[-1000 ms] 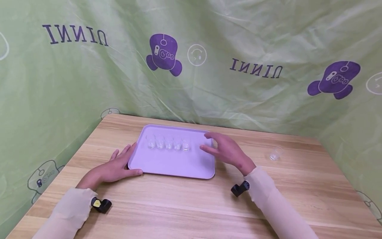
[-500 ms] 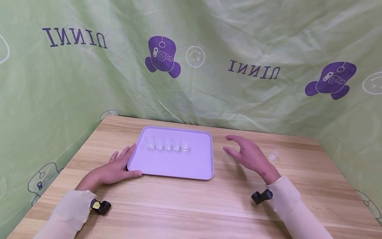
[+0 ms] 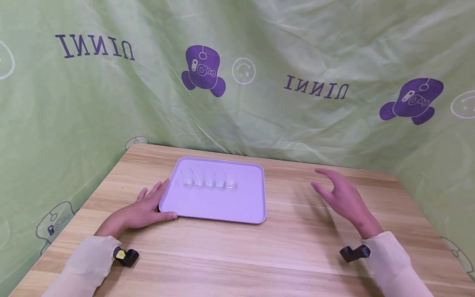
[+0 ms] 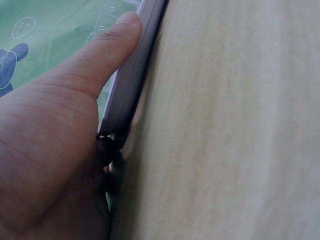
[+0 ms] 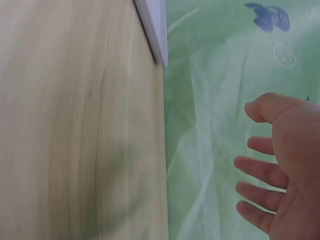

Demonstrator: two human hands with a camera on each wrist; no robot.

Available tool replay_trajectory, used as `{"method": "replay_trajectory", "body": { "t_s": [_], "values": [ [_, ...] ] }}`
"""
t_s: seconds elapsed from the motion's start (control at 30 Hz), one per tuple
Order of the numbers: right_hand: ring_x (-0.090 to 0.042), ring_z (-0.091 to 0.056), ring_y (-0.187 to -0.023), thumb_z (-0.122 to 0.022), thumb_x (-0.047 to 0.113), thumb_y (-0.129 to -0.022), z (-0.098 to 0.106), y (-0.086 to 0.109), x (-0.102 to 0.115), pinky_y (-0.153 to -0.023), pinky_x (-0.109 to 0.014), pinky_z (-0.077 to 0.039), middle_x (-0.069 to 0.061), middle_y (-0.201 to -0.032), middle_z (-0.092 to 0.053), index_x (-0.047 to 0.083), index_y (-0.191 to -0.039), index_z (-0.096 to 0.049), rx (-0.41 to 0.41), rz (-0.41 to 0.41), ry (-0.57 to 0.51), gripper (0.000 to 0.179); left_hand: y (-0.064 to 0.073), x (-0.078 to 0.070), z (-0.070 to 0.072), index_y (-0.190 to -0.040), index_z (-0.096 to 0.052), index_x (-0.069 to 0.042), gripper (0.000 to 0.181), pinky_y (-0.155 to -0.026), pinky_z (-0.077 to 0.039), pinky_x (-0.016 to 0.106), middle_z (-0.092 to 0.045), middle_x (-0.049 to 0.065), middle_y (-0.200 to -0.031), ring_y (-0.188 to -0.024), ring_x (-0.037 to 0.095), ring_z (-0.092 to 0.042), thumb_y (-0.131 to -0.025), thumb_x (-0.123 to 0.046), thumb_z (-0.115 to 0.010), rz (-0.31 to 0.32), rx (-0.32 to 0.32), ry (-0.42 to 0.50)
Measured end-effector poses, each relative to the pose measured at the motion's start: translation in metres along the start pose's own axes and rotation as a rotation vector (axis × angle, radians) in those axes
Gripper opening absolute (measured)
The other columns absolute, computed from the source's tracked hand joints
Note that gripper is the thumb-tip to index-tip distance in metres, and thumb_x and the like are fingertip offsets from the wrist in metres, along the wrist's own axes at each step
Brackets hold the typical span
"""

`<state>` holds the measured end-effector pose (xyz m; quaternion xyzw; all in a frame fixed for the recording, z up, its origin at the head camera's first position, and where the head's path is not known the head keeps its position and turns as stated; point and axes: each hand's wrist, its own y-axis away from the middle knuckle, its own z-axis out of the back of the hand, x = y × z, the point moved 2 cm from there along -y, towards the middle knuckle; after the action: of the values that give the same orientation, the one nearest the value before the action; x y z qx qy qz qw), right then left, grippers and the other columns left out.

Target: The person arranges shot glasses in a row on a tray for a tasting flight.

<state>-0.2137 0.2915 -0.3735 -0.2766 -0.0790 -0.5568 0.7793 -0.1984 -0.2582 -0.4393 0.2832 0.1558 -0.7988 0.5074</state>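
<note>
My left hand (image 3: 141, 211) rests against the near left corner of a light purple tray (image 3: 217, 206). Its fingers lie along the tray's left edge; in the left wrist view the thumb (image 4: 107, 50) touches the front rim. Several small clear glasses (image 3: 209, 180) stand upright in a row on the tray's left and middle part. My right hand (image 3: 346, 200) hovers over the right side of the table, apart from the tray, thumb and fingers spread with nothing between them. The right wrist view shows this same bare hand (image 5: 285, 165).
A wood-grain table (image 3: 237, 260) carries everything. Behind it and at both sides hangs a green cloth (image 3: 148, 95) with purple cartoon prints. A small black camera (image 3: 354, 253) is strapped at the right wrist, another camera (image 3: 127, 257) at the left.
My right hand has moved right, from the tray's right edge out over the table. It now covers the spot where a single clear glass stood in view. The left hand and tray have stayed put.
</note>
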Motion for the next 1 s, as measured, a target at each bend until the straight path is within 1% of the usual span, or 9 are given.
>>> {"method": "replay_trajectory", "body": {
  "t_s": [0.17, 0.27, 0.33, 0.5, 0.57, 0.63, 0.8, 0.87, 1.0],
  "values": [
    [-0.050, -0.048, -0.132, -0.070, 0.021, -0.100, 0.006, 0.006, -0.018, -0.102, -0.066, -0.038, -0.028, -0.142, -0.055, -0.002, -0.142, -0.055, -0.069, 0.012, -0.020, 0.050, 0.000, -0.001, 0.000, -0.164, -0.003, 0.000, 0.112, -0.116, 0.011, 0.065, -0.008, 0.026, -0.168, -0.153, 0.049, 0.004, -0.093, -0.052, -0.072, 0.007, 0.005, -0.002],
    [-0.053, -0.045, -0.131, -0.071, 0.017, -0.099, 0.009, 0.010, -0.026, -0.102, -0.068, -0.037, -0.032, -0.142, -0.052, -0.005, -0.143, -0.052, -0.090, -0.006, -0.022, 0.052, -0.001, -0.002, 0.000, -0.164, -0.004, 0.000, 0.111, -0.116, 0.011, 0.065, -0.008, 0.026, -0.168, -0.153, 0.049, 0.004, -0.093, -0.053, -0.072, 0.006, 0.007, -0.002],
    [-0.056, -0.042, -0.132, -0.070, 0.018, -0.100, 0.011, 0.012, -0.031, -0.103, -0.070, -0.035, -0.035, -0.144, -0.047, -0.008, -0.147, -0.046, -0.071, -0.042, -0.023, 0.059, -0.001, -0.003, 0.001, -0.164, -0.004, 0.000, 0.111, -0.116, 0.011, 0.065, -0.008, 0.026, -0.168, -0.153, 0.049, 0.004, -0.093, -0.053, -0.072, 0.006, 0.008, -0.002],
    [-0.063, -0.029, -0.136, -0.068, 0.030, -0.101, 0.013, 0.015, -0.040, -0.106, -0.075, -0.027, -0.044, -0.151, -0.030, -0.011, -0.157, -0.020, 0.024, -0.146, -0.010, 0.085, 0.000, -0.003, 0.001, -0.164, -0.003, 0.000, 0.112, -0.116, 0.011, 0.065, -0.007, 0.027, -0.168, -0.153, 0.049, 0.004, -0.093, -0.052, -0.072, 0.011, 0.012, -0.003],
    [-0.064, -0.026, -0.137, -0.067, 0.032, -0.102, 0.014, 0.015, -0.043, -0.107, -0.075, -0.025, -0.044, -0.153, -0.025, -0.011, -0.158, -0.014, 0.049, -0.168, -0.003, 0.089, 0.000, -0.002, 0.001, -0.164, -0.002, 0.000, 0.112, -0.116, 0.011, 0.065, -0.007, 0.027, -0.168, -0.153, 0.048, 0.004, -0.093, -0.052, -0.072, 0.010, 0.009, -0.004],
    [-0.064, -0.026, -0.138, -0.066, 0.033, -0.103, 0.014, 0.016, -0.045, -0.107, -0.075, -0.025, -0.044, -0.154, -0.023, -0.011, -0.159, -0.011, 0.068, -0.189, 0.002, 0.090, 0.000, -0.002, 0.001, -0.164, -0.003, 0.000, 0.111, -0.116, 0.012, 0.064, -0.007, 0.026, -0.168, -0.153, 0.048, 0.004, -0.094, -0.052, -0.071, 0.010, 0.009, -0.004],
    [-0.065, -0.034, -0.133, -0.063, 0.037, -0.104, 0.014, 0.017, -0.047, -0.101, -0.076, -0.033, -0.043, -0.152, -0.028, -0.008, -0.160, -0.010, 0.118, -0.235, 0.002, 0.089, 0.001, -0.003, 0.001, -0.163, -0.003, 0.001, 0.111, -0.116, 0.012, 0.064, -0.008, 0.027, -0.168, -0.153, 0.048, 0.004, -0.094, -0.051, -0.071, 0.006, 0.006, -0.004],
    [-0.065, -0.038, -0.130, -0.063, 0.038, -0.104, 0.014, 0.017, -0.047, -0.098, -0.076, -0.036, -0.044, -0.151, -0.030, -0.007, -0.160, -0.010, 0.131, -0.248, -0.012, 0.090, 0.002, -0.003, 0.002, -0.163, -0.003, 0.001, 0.111, -0.116, 0.012, 0.064, -0.009, 0.027, -0.168, -0.152, 0.049, 0.003, -0.094, -0.051, -0.072, 0.002, 0.003, -0.001],
    [-0.064, -0.040, -0.130, -0.063, 0.036, -0.104, 0.014, 0.017, -0.048, -0.098, -0.075, -0.037, -0.045, -0.150, -0.030, -0.007, -0.160, -0.009, 0.144, -0.253, -0.036, 0.089, 0.002, -0.005, 0.002, -0.163, -0.004, 0.001, 0.111, -0.116, 0.011, 0.065, -0.009, 0.027, -0.168, -0.152, 0.049, 0.003, -0.093, -0.051, -0.072, 0.002, 0.003, 0.002]
  ]
}}
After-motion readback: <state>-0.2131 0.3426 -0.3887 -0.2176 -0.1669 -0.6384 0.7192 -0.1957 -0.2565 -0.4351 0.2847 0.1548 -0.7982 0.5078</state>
